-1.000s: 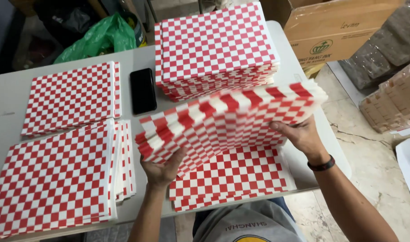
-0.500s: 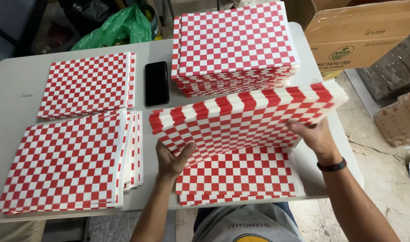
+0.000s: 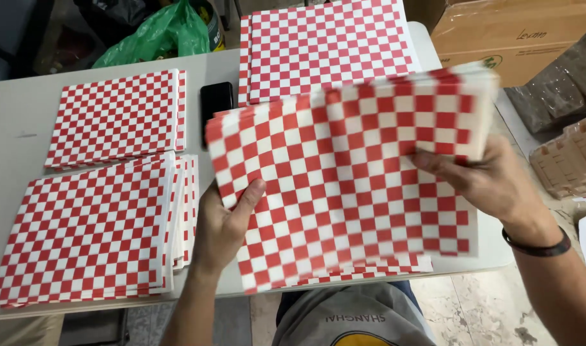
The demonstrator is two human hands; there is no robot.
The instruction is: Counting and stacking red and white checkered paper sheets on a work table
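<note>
Together both hands, left (image 3: 221, 221) and right (image 3: 491, 182), grip a thin, limp red-and-white checkered paper sheaf (image 3: 350, 186).

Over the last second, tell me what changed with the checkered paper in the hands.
The held bundle of checkered sheets tipped from edge-on to flat, its face now toward the camera. The left hand and right hand both kept their grip on its sides. The stacks on the table and the black phone stayed put.
</note>
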